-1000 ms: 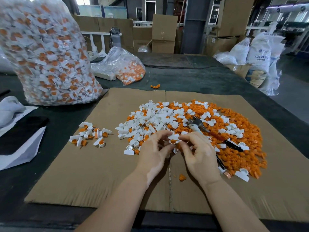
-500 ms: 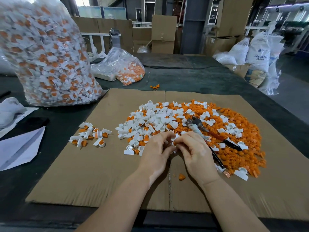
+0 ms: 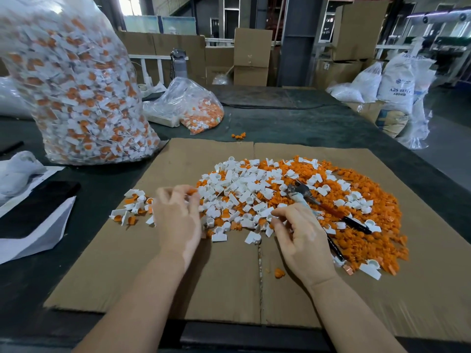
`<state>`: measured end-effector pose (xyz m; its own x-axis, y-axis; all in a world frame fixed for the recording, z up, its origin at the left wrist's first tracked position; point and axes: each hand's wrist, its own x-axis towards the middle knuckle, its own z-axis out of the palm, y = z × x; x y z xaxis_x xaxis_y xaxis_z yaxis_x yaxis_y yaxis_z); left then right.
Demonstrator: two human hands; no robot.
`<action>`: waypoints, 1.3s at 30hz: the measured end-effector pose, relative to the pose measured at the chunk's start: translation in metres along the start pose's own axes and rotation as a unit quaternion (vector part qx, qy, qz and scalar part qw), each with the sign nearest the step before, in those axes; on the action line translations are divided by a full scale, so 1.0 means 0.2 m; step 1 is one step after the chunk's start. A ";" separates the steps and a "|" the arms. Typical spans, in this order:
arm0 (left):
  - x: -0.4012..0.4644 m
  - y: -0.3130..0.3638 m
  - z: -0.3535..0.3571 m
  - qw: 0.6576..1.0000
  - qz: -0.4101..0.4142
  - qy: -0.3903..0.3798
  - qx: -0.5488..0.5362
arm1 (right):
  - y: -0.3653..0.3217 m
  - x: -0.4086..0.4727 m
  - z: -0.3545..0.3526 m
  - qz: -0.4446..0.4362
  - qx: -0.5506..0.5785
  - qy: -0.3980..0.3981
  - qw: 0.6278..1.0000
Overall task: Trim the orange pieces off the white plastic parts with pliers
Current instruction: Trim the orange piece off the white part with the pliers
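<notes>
Our left hand (image 3: 178, 220) pinches an orange piece (image 3: 191, 191); our right hand (image 3: 300, 233), fingers curled, touches white parts (image 3: 242, 189); pliers (image 3: 328, 208) lie idle.

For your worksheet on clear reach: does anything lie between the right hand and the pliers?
Nothing visible does. The pliers lie bare on top of the pile, just beyond the right hand, their near handle passing beside it.
</notes>
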<state>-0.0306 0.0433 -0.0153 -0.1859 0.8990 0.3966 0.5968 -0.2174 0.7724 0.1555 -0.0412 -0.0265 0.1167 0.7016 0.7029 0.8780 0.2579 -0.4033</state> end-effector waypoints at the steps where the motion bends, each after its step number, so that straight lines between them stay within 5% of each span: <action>1: 0.03 -0.03 -0.02 0.998 -0.009 0.017 0.060 | 0.00 0.00 0.00 -0.003 -0.001 -0.001 1.000; 5: 0.10 -0.14 -0.07 0.978 -0.014 0.013 0.209 | 0.00 0.00 0.01 -0.007 -0.003 -0.003 1.000; 10: 0.15 -0.24 -0.07 0.953 0.026 -0.092 0.288 | 0.00 0.00 0.00 -0.004 -0.003 -0.007 1.000; 15: 0.20 -0.28 -0.12 0.934 0.008 -0.086 0.345 | 0.00 0.00 0.00 -0.008 -0.006 -0.009 1.000; 19: 0.18 -0.24 -0.11 0.961 0.015 -0.037 0.272 | 0.01 0.00 0.00 -0.008 -0.015 -0.012 1.000; 32: 0.12 -0.16 -0.11 0.983 0.050 -0.143 0.102 | 0.00 0.00 0.00 -0.014 -0.013 -0.010 1.000; 39: 0.13 -0.20 -0.09 0.979 0.043 -0.076 0.183 | 0.01 -0.01 0.00 -0.007 -0.019 -0.014 1.000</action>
<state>-0.0743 0.0688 -0.0273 -0.0208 0.9352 0.3535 0.8505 -0.1693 0.4980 0.1567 -0.0410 -0.0284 0.0918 0.7166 0.6914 0.8966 0.2425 -0.3704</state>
